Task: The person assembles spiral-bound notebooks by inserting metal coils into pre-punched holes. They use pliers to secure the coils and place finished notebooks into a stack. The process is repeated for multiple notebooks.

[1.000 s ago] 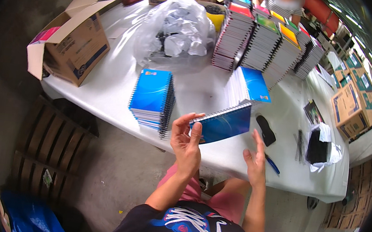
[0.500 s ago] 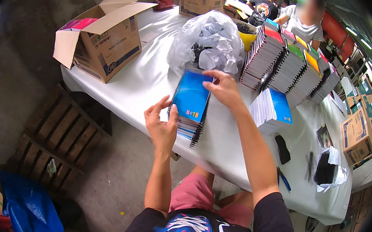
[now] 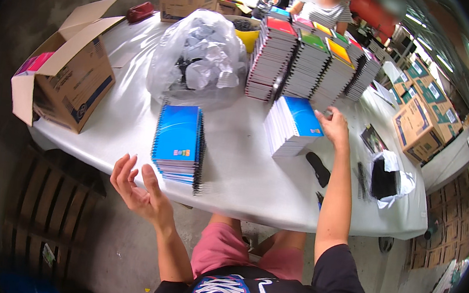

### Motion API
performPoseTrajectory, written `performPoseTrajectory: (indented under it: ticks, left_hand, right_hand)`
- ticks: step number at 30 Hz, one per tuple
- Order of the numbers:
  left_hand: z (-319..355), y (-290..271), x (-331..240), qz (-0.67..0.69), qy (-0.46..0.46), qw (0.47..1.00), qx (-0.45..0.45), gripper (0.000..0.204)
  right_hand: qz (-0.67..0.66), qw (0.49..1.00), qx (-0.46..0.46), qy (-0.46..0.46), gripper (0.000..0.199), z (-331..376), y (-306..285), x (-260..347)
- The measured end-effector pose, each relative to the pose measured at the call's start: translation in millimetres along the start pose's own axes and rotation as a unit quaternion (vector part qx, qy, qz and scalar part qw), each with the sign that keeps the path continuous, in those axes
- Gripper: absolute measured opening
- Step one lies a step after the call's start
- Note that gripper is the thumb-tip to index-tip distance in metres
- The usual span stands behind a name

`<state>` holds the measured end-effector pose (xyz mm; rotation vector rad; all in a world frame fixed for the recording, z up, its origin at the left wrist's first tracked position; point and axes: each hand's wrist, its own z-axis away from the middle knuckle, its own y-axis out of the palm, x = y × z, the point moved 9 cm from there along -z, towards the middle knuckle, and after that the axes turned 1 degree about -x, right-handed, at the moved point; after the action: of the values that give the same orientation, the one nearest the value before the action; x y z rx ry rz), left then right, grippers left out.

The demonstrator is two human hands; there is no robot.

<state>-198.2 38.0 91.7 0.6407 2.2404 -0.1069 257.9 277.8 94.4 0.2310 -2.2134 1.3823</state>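
Note:
A stack of blue-covered spiral notebooks (image 3: 177,135) lies on the white-covered table, its black coils sticking out along both sides. Just off the near left corner of that stack is my left hand (image 3: 144,194), fingers spread and holding nothing. Farther right stands a pile of loose white sheets with a blue cover (image 3: 301,119) on top, and no coil shows on it. My right hand (image 3: 335,126) is at the right edge of this pile, fingers apart; whether the fingertips touch the cover is hard to tell.
Tall stacks of coil-bound notebooks (image 3: 269,58) stand behind the pile, beside a clear bag of crumpled paper (image 3: 198,57). An opened carton (image 3: 75,84) sits at left. Near my right arm lie a dark, elongated object (image 3: 318,169) and black coils in white wrapping (image 3: 385,179). People work at the back.
Both hands have left the spiral notebook stack. My right hand has moved right to the loose-sheet pile; my left has drawn back toward me. The view has shifted rightward.

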Motion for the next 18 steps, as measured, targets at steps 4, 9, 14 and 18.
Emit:
performPoseTrajectory:
  ticks: [4,9,14,18]
  left_hand:
    - [21,38,-56,0.090,0.089,0.988,0.083,0.020]
    - [59,96,-90,0.141,0.068,0.953,0.260,0.016]
    - [86,146,-80,0.151,0.000,0.915,0.374,0.020]
    - [99,164,-76,0.194,-0.097,0.901,0.376,0.033]
  right_hand:
    - [-0.174,0.950,0.236,0.104,0.053,20,33,-8]
    - [-0.229,0.939,0.229,0.114,0.042,10,36,-19]
    - [-0.329,0.925,0.163,0.098,0.029,8,15,-28]
    - [-0.519,0.846,0.117,0.016,0.018,50,-31,-6]
